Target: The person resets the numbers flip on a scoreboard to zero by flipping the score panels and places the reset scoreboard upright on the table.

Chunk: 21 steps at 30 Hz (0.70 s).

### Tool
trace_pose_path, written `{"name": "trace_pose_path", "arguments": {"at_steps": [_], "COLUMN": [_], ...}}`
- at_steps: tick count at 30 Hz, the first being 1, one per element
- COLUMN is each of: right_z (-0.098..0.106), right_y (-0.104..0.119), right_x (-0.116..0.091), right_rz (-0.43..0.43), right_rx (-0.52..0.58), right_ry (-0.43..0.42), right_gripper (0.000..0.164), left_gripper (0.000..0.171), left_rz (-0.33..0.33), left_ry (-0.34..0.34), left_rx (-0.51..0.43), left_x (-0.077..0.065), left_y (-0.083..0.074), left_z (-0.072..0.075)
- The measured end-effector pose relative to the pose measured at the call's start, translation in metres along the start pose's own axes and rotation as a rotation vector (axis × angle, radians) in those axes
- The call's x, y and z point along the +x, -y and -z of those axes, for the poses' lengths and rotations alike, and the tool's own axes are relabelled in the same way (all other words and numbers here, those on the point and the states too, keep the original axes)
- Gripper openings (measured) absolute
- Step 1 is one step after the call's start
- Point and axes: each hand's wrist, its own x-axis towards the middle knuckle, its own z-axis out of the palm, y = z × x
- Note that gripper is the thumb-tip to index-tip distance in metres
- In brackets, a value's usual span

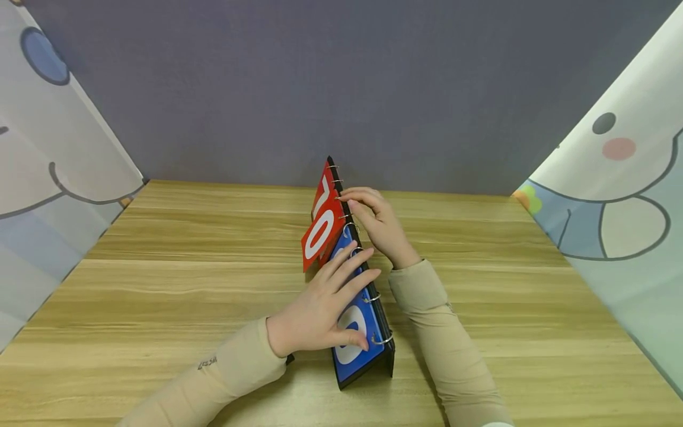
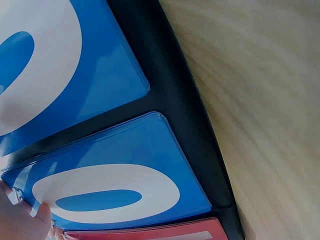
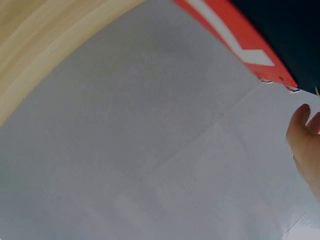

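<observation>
A black tabletop flip scoreboard stands like a tent, its ringed top edge running away from me. Red number cards hang on its far part. One red card with a white 0 tilts out from the board. Blue cards with white zeros lie on the near part. Over them my left hand is spread, fingers nearly straight, fingertips by the top edge and thumb across the nearest blue card. My right hand is at the top edge beside the red cards, fingers loosely bent. Whether its fingertips touch a card is unclear.
The scoreboard stands on a wood-grain table. A grey wall panel rises behind the table. Cartoon-printed sheets flank both sides. A small dark object shows partly beneath my left wrist.
</observation>
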Motion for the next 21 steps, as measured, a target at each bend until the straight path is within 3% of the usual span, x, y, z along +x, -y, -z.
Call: {"name": "trace_pose_path", "arguments": {"at_steps": [5,10,13,17,21], "right_z": [0.001,0.000,0.000,0.004,0.010], "right_y": [0.000,0.000,-0.001,-0.005,-0.012], "right_x": [0.000,0.001,0.002,0.002,0.010], "right_rz": [0.001,0.051,0.024,-0.117,-0.287], "right_rx": [-0.106,-0.107,-0.070,0.093,0.399], "right_ry": [0.043,0.070,0.083,0.063,-0.049], "right_gripper": [0.030,0.028,0.029,0.036,0.035], "left_gripper": [0.087,0.087,0.087,0.087,0.087], "left_rz": [-0.002,0.008,0.008,0.000,0.001], "left_ry": [0.002,0.002,-0.003,-0.001,0.008], "left_rx": [0.001,0.008,0.013,0.012,0.004], "left_x": [0.000,-0.001,-0.001,-0.001,0.000], "left_y": [0.000,0.000,0.000,-0.001,-0.001], "left_z": [-0.001,0.001,0.001,0.001,0.000]}}
